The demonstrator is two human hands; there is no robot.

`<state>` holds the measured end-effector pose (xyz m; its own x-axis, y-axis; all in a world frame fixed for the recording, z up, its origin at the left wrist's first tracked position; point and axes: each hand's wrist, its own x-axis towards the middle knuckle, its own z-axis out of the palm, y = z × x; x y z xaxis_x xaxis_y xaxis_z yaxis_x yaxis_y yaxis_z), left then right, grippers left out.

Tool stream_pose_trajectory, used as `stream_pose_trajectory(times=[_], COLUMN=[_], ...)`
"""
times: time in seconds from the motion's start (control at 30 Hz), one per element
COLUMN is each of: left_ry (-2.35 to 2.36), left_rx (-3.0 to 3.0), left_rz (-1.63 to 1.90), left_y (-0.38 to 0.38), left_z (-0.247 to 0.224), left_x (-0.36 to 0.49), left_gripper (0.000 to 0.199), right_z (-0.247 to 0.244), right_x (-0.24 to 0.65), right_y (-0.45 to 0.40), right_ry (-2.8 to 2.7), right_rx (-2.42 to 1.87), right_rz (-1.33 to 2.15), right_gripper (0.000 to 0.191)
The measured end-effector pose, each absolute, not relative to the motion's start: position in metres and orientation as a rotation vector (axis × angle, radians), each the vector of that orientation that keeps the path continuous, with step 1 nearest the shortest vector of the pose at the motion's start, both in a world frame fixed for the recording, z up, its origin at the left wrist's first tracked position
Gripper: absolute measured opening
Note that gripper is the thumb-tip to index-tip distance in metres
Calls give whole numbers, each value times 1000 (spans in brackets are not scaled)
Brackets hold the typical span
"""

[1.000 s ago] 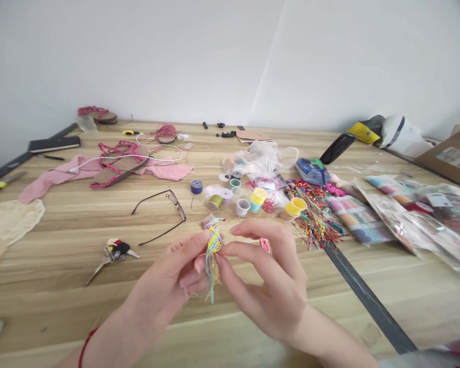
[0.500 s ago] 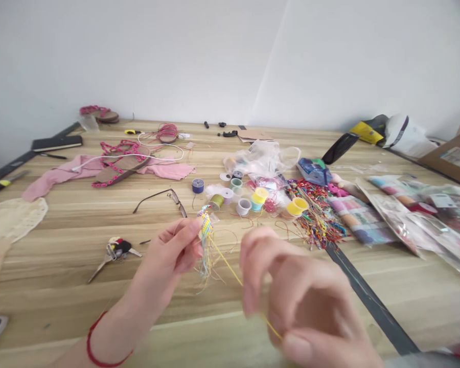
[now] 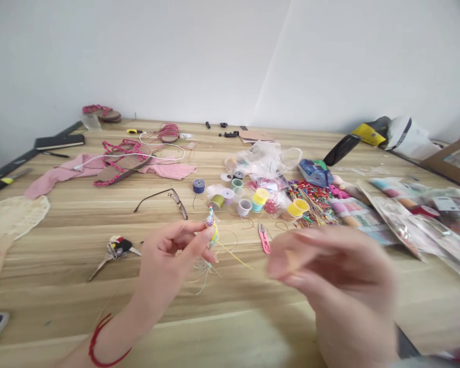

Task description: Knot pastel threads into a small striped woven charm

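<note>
My left hand pinches a small woven thread piece between thumb and forefinger, its knots yellow, blue and purple. Loose pale thread ends hang below it. From the piece a yellow thread slants down to the right, toward the fingertips of my right hand. That hand is closed in a pinch and smeared by motion; the last stretch of thread fades into the blur. Just left of it, pink thread snips lie on the wooden table.
Behind the hands stand several thread spools, among them a yellow spool and a blue spool. Sunglasses and keys lie to the left. Rightward are a heap of coloured cords and plastic packets.
My right hand has moved right and turned, uncovering the pink thread snips. My left hand has shifted slightly right and rotated, still pinching the woven piece. Less of the yellow thread shows.
</note>
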<state>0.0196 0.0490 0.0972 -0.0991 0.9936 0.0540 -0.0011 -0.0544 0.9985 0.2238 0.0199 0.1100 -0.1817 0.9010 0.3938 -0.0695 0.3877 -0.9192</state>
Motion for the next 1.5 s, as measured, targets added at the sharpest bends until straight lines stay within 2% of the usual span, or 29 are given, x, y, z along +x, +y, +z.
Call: stream_pose_trajectory(times=[0.07, 0.2, 0.37, 0.53, 0.7, 0.77, 0.87, 0.97, 1.07, 1.23, 1.4, 1.5], left_ry=[1294, 1372, 1360, 1285, 1228, 1191, 1115, 1068, 1055, 1052, 1054, 1066], left_rx=[1249, 1414, 1640, 1990, 2380, 2609, 2976, 3193, 3217, 3142, 3010, 2808], left_rz=[1335, 1386, 1490, 1689, 1724, 1694, 1613, 1510, 1492, 1530, 1621, 1636], left_y=[45, 39, 39, 41, 39, 40, 42, 43, 44, 46, 44, 41], left_z=[97, 96, 88, 82, 88, 93, 95, 93, 88, 87, 97, 98], left_x=[19, 17, 16, 13, 10, 10, 8, 7, 7, 6, 7, 7], left_gripper=[6, 7, 12, 14, 12, 10, 16, 21, 17, 22, 13, 12], right_z=[116, 108, 98, 95, 86, 85, 87, 92, 93, 85, 78, 80], right_x=[203, 186, 184, 181, 183, 183, 182, 179, 178, 181, 185, 183], right_y=[41, 59, 59, 65, 72, 71, 66, 59, 58, 73, 84, 82], right_ry=[-1492, -1553, -1538, -1455, -1402, -1493, -1667, -1812, -1826, -1650, -1428, -1322], right_rx=[-747, -756, -770, -853, -845, -842, -865, -958, -967, -847, -754, -661], right_rz=[1099, 1195, 1298, 1501, 1729, 1637, 1298, 982, 927, 1352, 1711, 1866], right_gripper=[37, 11, 4, 14, 21, 15, 4, 13, 16, 7, 24, 22])
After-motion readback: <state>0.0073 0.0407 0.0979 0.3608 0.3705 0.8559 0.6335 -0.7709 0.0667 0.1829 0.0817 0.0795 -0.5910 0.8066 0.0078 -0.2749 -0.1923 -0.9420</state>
